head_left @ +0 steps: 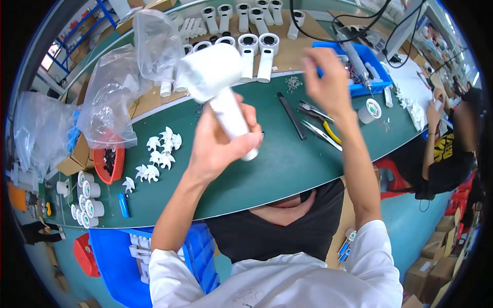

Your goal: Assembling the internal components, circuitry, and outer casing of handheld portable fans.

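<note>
My left hand (213,138) is wrapped round the handle of a white handheld fan body (213,72), tilted above the green work mat, its wide round head up and to the left. Raised near the blue tray, my right hand (328,84) is smeared by motion; whether its fingers hold anything cannot be made out. Below and beside it lie pliers (328,128), tweezers (321,134) and a dark flat bar (291,116). Several white fan blades (159,149) are grouped on the mat left of my left hand. A white round motor cup (370,111) sits right of my right forearm.
More white fan bodies (248,56) stand along the back. A blue tray (382,87) holds parts and an electric screwdriver (357,59). At left are plastic bags (110,97), a red basket (119,167), white cups (92,190) and a blue lighter-like object (124,205). A co-worker (447,149) sits at right.
</note>
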`<move>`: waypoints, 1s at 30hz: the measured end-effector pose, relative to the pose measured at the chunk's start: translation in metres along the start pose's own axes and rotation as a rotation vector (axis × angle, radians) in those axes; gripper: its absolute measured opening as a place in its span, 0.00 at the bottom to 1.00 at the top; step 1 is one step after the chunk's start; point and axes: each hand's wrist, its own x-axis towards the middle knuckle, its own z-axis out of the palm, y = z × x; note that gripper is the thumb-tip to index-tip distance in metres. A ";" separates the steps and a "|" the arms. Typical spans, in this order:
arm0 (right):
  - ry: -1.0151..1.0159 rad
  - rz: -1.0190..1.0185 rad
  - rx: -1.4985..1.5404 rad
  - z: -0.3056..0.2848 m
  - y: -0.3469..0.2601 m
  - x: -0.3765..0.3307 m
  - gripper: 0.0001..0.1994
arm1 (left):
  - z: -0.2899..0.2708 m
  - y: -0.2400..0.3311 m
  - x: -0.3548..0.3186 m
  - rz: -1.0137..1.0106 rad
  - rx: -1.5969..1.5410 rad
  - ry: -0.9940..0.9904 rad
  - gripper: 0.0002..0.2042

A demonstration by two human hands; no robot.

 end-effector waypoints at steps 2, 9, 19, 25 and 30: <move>-0.061 -0.055 0.177 0.025 -0.025 -0.015 0.08 | 0.004 0.012 -0.015 0.182 0.099 0.019 0.33; -0.183 -0.112 0.293 0.048 -0.023 -0.040 0.08 | 0.043 0.039 -0.089 0.625 0.296 0.335 0.41; -0.138 -0.044 0.318 0.053 -0.015 -0.049 0.06 | 0.085 0.074 -0.113 0.785 0.150 0.025 0.23; -0.152 -0.027 0.299 0.048 -0.012 -0.050 0.06 | 0.106 0.071 -0.106 0.955 0.191 -0.138 0.19; -0.115 -0.031 0.320 0.052 -0.013 -0.051 0.06 | 0.114 0.069 -0.107 1.087 0.333 0.038 0.20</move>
